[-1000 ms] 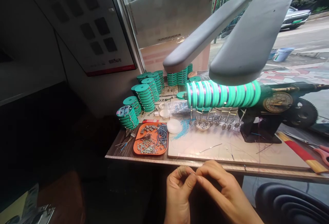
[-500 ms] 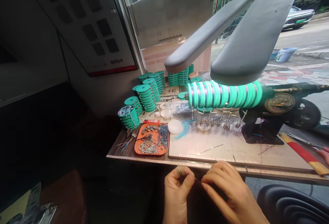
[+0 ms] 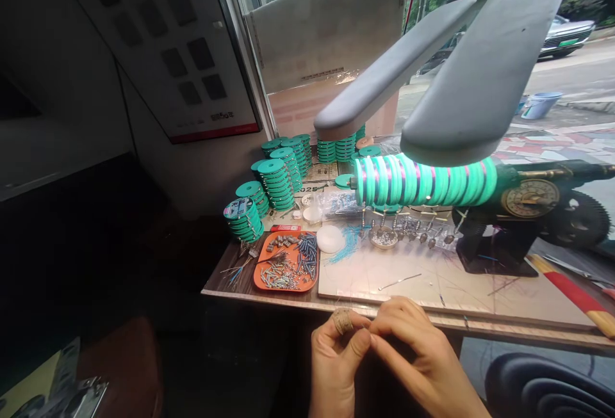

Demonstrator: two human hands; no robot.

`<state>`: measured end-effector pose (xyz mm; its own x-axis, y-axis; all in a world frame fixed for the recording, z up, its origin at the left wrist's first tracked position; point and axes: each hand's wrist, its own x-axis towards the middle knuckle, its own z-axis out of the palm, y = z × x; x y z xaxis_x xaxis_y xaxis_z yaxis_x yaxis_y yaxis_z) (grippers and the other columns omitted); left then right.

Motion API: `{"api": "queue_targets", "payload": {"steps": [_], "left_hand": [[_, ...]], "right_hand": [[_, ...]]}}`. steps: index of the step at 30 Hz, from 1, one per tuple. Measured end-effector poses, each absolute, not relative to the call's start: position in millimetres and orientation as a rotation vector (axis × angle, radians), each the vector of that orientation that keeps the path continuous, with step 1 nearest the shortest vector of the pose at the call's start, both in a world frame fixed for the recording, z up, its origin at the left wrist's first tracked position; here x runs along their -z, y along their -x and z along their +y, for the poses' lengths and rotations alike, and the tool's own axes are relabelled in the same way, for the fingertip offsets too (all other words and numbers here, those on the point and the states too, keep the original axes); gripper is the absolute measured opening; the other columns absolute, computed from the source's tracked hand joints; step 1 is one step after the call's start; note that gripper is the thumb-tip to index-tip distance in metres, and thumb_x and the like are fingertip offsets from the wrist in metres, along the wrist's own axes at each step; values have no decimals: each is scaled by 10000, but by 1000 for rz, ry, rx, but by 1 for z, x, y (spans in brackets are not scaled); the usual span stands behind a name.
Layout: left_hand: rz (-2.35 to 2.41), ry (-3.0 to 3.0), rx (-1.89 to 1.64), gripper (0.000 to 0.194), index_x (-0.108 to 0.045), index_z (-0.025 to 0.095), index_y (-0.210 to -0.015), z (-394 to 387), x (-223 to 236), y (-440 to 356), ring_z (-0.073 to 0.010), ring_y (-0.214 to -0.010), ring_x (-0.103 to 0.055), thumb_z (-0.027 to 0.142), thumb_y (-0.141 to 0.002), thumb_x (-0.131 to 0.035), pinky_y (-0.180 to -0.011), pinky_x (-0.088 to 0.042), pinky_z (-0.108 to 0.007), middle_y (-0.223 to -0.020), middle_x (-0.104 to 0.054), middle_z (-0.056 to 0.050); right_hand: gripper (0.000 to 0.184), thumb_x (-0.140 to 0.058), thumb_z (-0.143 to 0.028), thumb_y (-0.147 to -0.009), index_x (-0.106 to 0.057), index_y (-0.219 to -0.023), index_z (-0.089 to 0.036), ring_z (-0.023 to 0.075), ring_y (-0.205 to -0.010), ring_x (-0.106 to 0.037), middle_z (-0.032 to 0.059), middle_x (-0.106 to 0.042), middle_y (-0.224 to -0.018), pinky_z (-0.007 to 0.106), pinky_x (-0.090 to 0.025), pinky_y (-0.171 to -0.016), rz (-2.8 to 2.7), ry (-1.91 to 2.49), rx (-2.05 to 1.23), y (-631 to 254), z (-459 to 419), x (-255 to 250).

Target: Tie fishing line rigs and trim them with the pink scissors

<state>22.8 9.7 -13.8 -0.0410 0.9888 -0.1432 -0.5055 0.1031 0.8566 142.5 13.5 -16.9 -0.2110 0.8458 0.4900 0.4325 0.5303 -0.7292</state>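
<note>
My left hand and my right hand meet just below the table's front edge, fingertips pinched together on something too thin to make out. A tape wrap covers my left forefinger tip. Above them on the pale work board lies a thin metal needle. A row of green spools sits on the shaft of a dark winding machine, with small weights hanging under it.
An orange tray of small tubes and sinkers lies at the left. Stacks of green spools stand behind it. A grey lamp head hangs over the bench. A red and yellow ruler lies right, a black chair below.
My hands drew slightly apart half a second ago and have now come back together, pinched fingertip to fingertip. The view has shifted a little.
</note>
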Motion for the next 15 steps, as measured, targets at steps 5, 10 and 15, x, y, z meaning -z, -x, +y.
{"api": "queue_targets", "payload": {"steps": [5,10,15], "left_hand": [[830,-599,-1410,97,-680,152,-624,12,22,-23,-82,-609,-506,212,-606,-754,-644,-407,-186,-603,-575,22],[830,-730,-1424,119,-638,144,-654,19,24,-15,-83,-625,-477,238,-675,-709,-635,-382,-190,-640,-545,21],[1006,-824,-1434,174,-639,126,-671,23,15,-9,-106,-615,-497,290,-679,-698,-634,-388,-220,-621,-582,-6]], "right_hand": [[162,-482,-236,-857,-553,-713,-214,182,-711,-519,12,-563,-675,302,-428,-631,-1816,1055,-554,-138,18,21],[41,-569,-226,-790,-577,-830,-227,196,-761,-557,29,-612,-770,324,-461,-675,-2077,988,-319,-149,30,-4],[119,-477,-234,-838,-572,-909,-232,165,-732,-588,30,-622,-806,253,-479,-606,-2160,939,-292,-154,51,-45]]}}
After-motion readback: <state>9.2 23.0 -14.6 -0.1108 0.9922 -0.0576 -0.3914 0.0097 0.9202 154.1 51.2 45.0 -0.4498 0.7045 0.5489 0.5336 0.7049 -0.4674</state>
